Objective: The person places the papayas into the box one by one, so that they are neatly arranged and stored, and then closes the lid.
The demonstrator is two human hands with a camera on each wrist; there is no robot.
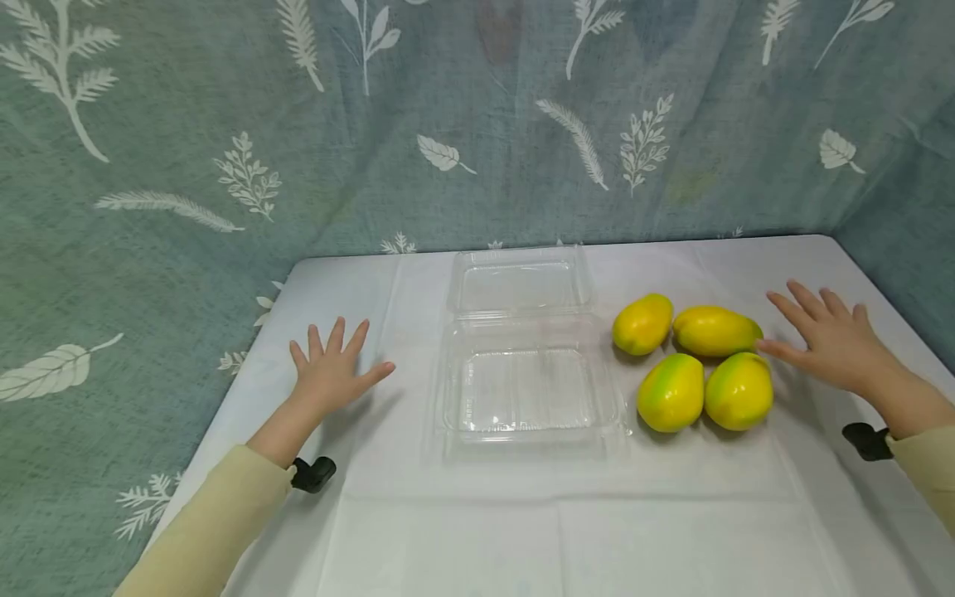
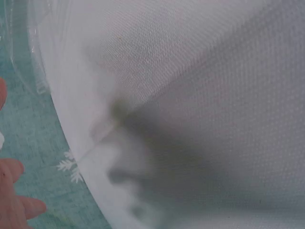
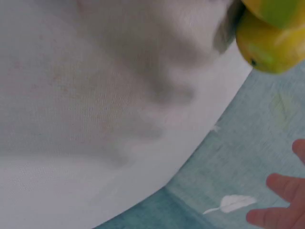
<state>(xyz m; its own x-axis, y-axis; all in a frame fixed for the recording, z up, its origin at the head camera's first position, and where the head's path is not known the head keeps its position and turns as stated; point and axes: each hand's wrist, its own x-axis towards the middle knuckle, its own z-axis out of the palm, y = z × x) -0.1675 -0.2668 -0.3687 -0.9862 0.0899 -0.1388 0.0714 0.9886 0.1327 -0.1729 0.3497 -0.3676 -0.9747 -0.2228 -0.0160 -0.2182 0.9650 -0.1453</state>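
Observation:
My left hand (image 1: 328,377) is spread above the white table, left of a clear plastic clamshell box (image 1: 457,373), and holds nothing. The box lies with its lid (image 1: 522,286) folded back toward the far edge. To the right of it sit several yellow-green mangoes: one at the back left (image 1: 642,324), one lying lengthwise (image 1: 716,331), and two in front (image 1: 671,393) (image 1: 739,391). Fingers apart, my right hand (image 1: 839,344) hovers beside them with nothing in it; its thumb appears close to the lengthwise mango. In the right wrist view, mangoes (image 3: 271,45) show at the top corner.
A white cloth (image 1: 477,539) covers the table, with fold creases across it. Behind and at the sides hangs a blue-green curtain (image 1: 477,207) printed with white leaves. A black strap piece (image 1: 313,474) sits at the left wrist, another (image 1: 867,441) at the right.

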